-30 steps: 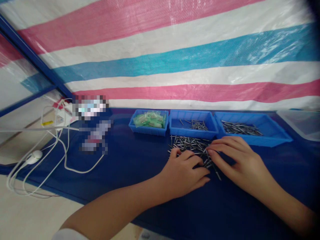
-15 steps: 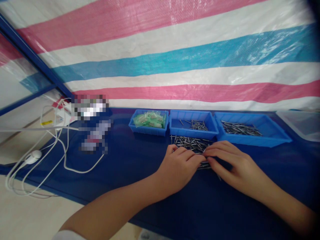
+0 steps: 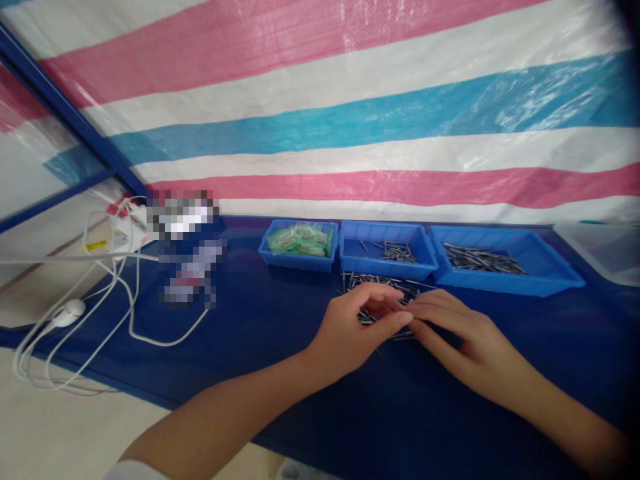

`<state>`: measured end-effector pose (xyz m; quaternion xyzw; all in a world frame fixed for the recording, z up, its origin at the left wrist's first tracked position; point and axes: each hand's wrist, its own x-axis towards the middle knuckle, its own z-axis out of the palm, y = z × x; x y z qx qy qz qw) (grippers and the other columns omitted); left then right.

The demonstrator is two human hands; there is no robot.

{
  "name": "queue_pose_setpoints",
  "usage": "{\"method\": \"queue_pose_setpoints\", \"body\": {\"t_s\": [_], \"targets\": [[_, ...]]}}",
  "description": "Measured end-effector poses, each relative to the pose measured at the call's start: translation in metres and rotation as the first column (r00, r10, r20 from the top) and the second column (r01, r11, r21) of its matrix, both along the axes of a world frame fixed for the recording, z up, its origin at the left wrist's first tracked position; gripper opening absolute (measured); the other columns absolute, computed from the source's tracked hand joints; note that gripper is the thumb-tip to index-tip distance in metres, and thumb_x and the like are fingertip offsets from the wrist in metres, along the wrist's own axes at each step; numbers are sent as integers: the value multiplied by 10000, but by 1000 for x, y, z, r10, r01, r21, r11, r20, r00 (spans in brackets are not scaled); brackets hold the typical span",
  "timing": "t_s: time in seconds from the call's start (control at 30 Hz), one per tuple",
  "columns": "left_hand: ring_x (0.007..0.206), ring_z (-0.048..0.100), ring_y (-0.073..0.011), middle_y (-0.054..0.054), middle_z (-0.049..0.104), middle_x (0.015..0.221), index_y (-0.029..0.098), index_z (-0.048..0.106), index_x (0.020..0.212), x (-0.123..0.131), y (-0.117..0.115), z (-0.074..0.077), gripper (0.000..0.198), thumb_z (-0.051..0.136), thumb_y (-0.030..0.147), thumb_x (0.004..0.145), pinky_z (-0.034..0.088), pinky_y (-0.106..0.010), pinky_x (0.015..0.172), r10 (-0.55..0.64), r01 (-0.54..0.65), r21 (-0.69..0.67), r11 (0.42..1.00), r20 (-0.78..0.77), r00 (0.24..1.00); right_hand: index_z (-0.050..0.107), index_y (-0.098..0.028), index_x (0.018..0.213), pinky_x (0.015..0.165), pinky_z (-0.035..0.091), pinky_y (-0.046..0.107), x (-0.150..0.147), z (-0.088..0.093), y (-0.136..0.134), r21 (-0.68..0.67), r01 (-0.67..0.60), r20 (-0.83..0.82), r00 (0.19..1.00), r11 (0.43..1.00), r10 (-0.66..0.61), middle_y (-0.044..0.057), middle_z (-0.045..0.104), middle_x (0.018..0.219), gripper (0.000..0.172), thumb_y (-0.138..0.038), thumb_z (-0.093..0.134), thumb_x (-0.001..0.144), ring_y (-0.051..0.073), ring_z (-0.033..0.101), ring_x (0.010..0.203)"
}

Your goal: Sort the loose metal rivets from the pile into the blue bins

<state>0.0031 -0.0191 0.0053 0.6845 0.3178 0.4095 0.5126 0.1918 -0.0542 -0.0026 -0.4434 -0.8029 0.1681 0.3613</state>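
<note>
A loose pile of thin, nail-like metal pieces [image 3: 370,278] lies on the dark blue table, partly covered by both hands. My left hand [image 3: 353,327] is over the pile's left side, its fingers curled and its thumb reaching toward my right fingertips. My right hand [image 3: 463,333] is at the right of the pile, thumb and fingers closed in a pinch. The fingertips of the two hands meet above the pile. Whatever lies between them is too small to make out. Just behind the pile stands a blue bin [image 3: 387,265] with a few similar pieces.
Right of that bin, another blue bin [image 3: 510,280] holds more metal pieces. The left blue bin [image 3: 297,262] contains green packets [image 3: 305,239]. A clear plastic container [image 3: 600,250] stands far right. White cables [image 3: 131,320] trail across the table's left side. A striped sheet [image 3: 350,133] hangs behind.
My left hand has turned and opened its curl, so the thumb now shows below the fingers. My right fingers have shifted slightly and stay close to the left fingertips.
</note>
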Motion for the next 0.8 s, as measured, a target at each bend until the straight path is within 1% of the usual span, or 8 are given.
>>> {"method": "queue_pose_setpoints", "body": {"t_s": [0.17,0.37,0.43,0.5,0.6,0.67,0.73,0.8], "targets": [[765,616,-128,-32,677,846,150,657,868,1,-2,2,163,708,287,797,487,-234,733,45,-40,-80,996,57,997,673,-254,959,795,508,351,-3,6,-3,71,38,-36,999,997,-35,37,676,927,148,-195,570,870,189,615,902],[805,630,-145,-46,695,894,153,677,913,0,2,1,174,654,311,845,484,-239,737,3,-4,-91,996,-12,1000,665,-252,915,759,511,333,-1,0,-2,133,138,-106,987,982,-124,27,672,890,105,-201,637,828,184,625,872],[814,634,-149,-47,700,904,156,682,926,-1,3,2,176,633,313,862,481,-242,740,11,-14,-33,999,-80,997,665,-259,914,745,505,336,1,-1,-2,167,183,-133,978,969,-162,22,668,878,118,-204,661,809,186,628,854],[849,636,-154,-43,705,914,163,685,912,-2,3,4,159,622,303,873,475,-257,785,23,-12,75,997,-149,989,661,-267,919,740,497,349,2,1,-3,186,194,-141,976,963,-169,16,664,862,137,-206,676,797,193,627,836],[930,628,-170,-34,712,942,180,683,871,-3,1,7,139,602,292,889,439,-300,884,55,11,251,968,-254,966,640,-270,896,758,485,386,2,8,-5,188,156,-118,984,970,-135,17,656,846,126,-196,670,798,212,621,819],[1001,602,-189,-28,708,1009,203,678,946,-3,-1,8,158,595,328,895,413,-336,919,91,30,326,945,-349,933,624,-275,872,769,480,410,4,15,-5,199,160,-115,984,967,-139,21,654,846,105,-191,644,812,228,618,820],[1076,558,-211,-31,683,1107,225,636,1103,-4,-2,7,274,597,389,889,394,-370,935,129,53,373,926,-446,885,621,-289,874,787,474,434,12,19,-3,208,254,-125,965,945,-232,27,657,866,79,-220,607,838,250,619,844],[1119,516,-226,-42,650,1174,239,583,1206,-6,-3,5,377,584,439,886,380,-395,941,153,96,411,906,-532,833,633,-302,914,815,463,454,28,20,2,207,441,-142,897,873,-419,37,664,919,83,-288,565,868,280,617,897]]}}
